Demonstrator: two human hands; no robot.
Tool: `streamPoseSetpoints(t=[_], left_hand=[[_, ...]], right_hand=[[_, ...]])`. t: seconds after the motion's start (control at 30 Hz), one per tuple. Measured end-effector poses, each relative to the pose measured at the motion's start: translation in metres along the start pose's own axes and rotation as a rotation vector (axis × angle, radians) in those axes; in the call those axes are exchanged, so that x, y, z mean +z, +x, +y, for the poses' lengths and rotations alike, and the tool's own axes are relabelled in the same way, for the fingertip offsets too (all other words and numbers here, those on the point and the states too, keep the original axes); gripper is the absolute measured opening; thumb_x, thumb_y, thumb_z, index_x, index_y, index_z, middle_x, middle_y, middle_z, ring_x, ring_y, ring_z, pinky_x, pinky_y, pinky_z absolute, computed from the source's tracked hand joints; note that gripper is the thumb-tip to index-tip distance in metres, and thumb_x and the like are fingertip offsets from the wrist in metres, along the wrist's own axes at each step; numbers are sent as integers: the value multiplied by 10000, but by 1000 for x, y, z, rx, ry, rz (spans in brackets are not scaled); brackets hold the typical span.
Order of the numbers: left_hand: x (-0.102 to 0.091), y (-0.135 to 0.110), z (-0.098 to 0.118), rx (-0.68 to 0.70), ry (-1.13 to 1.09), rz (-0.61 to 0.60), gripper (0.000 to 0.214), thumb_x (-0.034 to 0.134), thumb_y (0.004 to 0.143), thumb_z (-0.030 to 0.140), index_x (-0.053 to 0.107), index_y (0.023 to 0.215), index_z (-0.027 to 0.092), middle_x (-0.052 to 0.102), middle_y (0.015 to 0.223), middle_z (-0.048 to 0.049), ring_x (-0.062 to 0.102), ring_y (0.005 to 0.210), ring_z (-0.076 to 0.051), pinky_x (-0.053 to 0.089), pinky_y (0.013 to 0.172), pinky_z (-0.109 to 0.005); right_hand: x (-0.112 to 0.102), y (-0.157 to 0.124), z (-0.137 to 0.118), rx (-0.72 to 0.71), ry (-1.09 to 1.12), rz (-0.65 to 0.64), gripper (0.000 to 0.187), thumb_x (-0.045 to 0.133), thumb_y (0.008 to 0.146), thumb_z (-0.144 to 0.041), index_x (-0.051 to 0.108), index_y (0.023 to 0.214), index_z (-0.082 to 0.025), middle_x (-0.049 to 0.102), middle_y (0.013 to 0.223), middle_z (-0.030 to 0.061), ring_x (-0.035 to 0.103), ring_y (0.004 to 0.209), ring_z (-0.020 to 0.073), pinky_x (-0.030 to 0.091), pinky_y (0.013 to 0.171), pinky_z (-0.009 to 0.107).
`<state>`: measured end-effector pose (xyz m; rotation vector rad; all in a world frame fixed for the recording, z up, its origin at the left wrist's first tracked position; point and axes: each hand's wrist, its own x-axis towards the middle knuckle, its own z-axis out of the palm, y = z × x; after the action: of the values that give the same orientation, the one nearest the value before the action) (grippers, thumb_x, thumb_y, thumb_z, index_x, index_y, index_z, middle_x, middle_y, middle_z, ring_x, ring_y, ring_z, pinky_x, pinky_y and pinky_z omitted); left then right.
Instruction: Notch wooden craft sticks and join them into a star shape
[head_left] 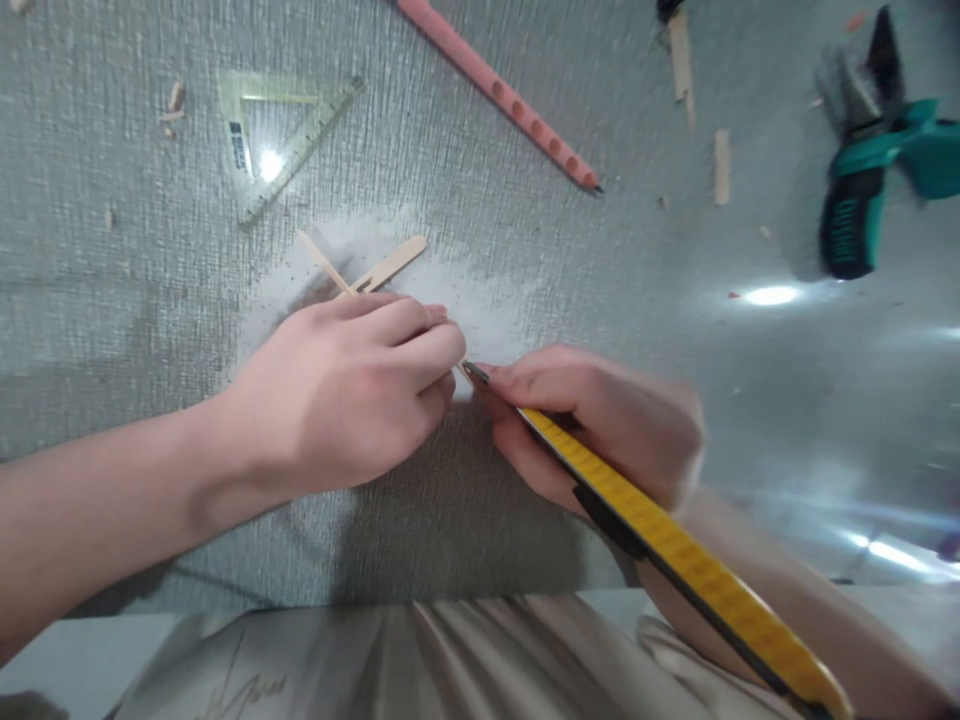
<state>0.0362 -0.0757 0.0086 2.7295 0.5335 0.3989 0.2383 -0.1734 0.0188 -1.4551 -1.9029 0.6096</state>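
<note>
My left hand [352, 395] lies curled, fingers closed, pressing down on thin wooden craft sticks [390, 265] whose ends poke out beyond the knuckles. My right hand [600, 425] is closed around a yellow utility knife [675, 545]. The knife's tip [474, 372] sits right at my left fingertips, where the sticks are hidden under the hand. Both hands rest on the grey textured mat [150, 300].
A clear plastic set square [281, 140] lies at the upper left. A pink pencil [499, 90] lies diagonally at the top. Teal-handled pliers [874, 170] sit at the upper right. Small wood offcuts [721, 165] are scattered about. Beige clothing [420, 660] is at the near edge.
</note>
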Motion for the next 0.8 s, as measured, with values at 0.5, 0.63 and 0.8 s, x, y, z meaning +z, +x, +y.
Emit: streamPoseSetpoints(t=[0.5, 0.63, 0.8], left_hand=[[1, 2, -4, -11, -69, 4, 189, 493, 1016, 214, 644, 906, 183, 752, 947, 1, 730, 851, -143, 622, 810, -281], [5, 4, -11, 119, -143, -2, 193, 465, 1032, 186, 648, 970, 180, 746, 1131, -17, 721, 1086, -167, 576, 1063, -352], [1, 6, -17, 229, -122, 38, 196, 480, 1026, 239, 638, 1015, 123, 688, 1232, -109, 686, 1183, -206, 476, 1170, -464]], right_hand=[[-1, -7, 13, 16, 173, 81, 344, 671, 804, -14, 659, 1012, -288, 751, 844, 6, 729, 691, 188, 628, 599, 311], [-3, -9, 19, 12, 255, 93, 374, 698, 772, -4, 675, 1036, -267, 758, 867, 12, 735, 702, 190, 630, 618, 321], [-5, -7, 17, 68, 259, 132, 331, 694, 808, -30, 702, 1034, -271, 755, 867, 26, 722, 694, 179, 595, 578, 307]])
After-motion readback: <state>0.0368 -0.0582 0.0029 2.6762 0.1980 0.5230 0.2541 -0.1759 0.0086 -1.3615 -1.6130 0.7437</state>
